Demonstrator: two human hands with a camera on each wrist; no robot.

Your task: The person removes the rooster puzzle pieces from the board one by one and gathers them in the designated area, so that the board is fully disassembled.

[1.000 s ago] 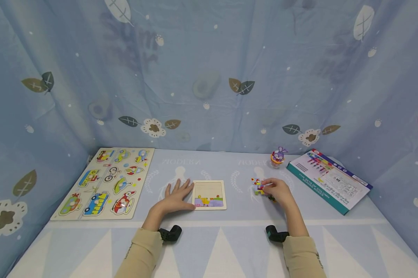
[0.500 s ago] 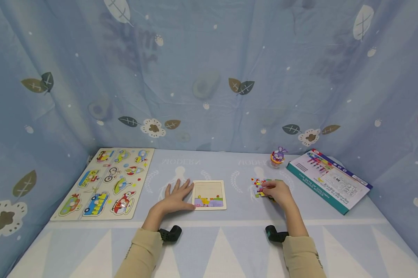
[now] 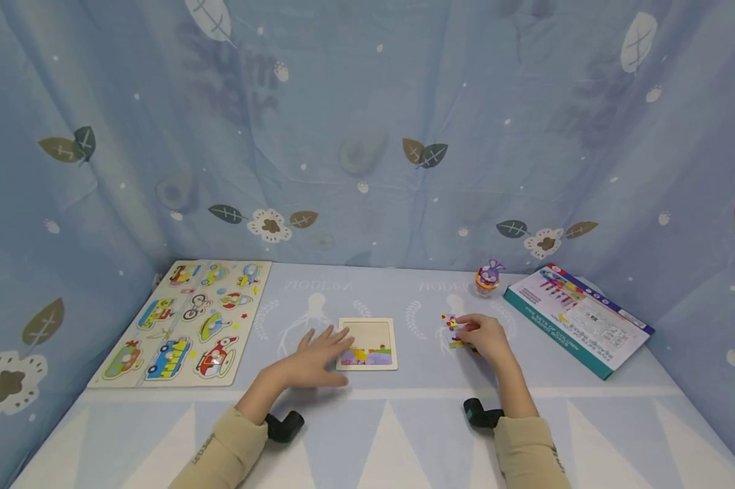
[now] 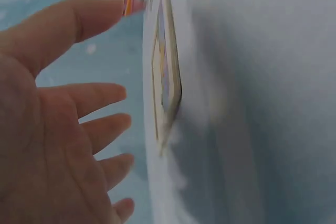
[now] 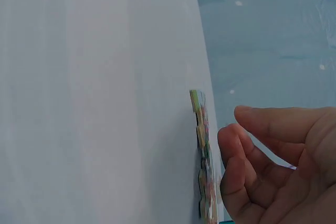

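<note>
1. Blue patterned curtain (image 3: 367,102) backs everything, meeting the far edge of the pale-blue surface (image 3: 422,380); near edge out of view.
2. Wooden frame (image 3: 370,333) sits mid-surface, roughly square to the far edge; coloured strip (image 3: 378,357) fills its near side, bare wood beyond; central spot presumably suits both hands.
3. Left hand (image 3: 311,361) is over the frame's left side; grip wide, fingers spread; left wrist view shows a gap to the frame, so no load on it; reads as a loose guarding pose.
4. Loose puzzle pieces (image 5: 204,145) lie clustered between frame and the surface's right edge; likely there to suit the right hand.
5. Right hand (image 3: 488,337) is at that cluster; grip narrow, fingers curled, thumb near index; can't tell if a piece is pinched; low pose fits thin parts.
6. Picture board (image 3: 184,319) along left edge, box (image 3: 578,319) by far-right corner, small toy (image 3: 488,278) near far edge; probably parked out of the hands' way.
</note>
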